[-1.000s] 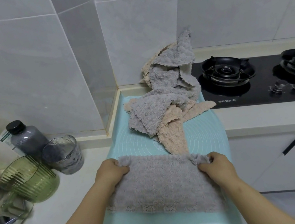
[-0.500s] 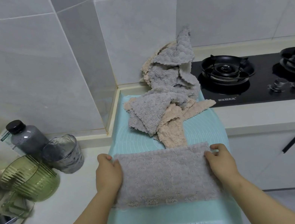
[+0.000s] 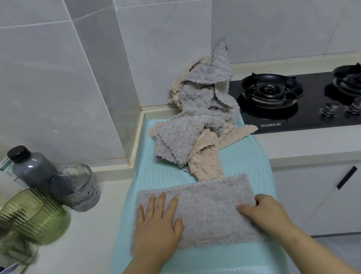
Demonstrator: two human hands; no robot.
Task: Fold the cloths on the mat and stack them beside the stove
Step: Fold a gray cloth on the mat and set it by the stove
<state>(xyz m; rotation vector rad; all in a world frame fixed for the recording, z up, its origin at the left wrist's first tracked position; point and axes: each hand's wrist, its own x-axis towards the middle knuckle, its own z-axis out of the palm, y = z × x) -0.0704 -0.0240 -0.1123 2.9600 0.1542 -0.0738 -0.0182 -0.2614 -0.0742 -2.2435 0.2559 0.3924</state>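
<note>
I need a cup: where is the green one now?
In the head view the green cup stands at the left on the counter, beside the grey glass.

folded cloth (image 3: 212, 213) on mat (image 3: 198, 271) | cloth pile (image 3: 199, 128) behind | stove (image 3: 310, 111) right | bottle (image 3: 33, 167) left

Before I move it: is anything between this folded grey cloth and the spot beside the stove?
Yes. The pile of unfolded cloths covers the far end of the mat, against the stove, beyond the folded grey cloth.

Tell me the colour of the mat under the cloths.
The mat is pale mint green with faint white circular markings, seen in the head view.
</note>
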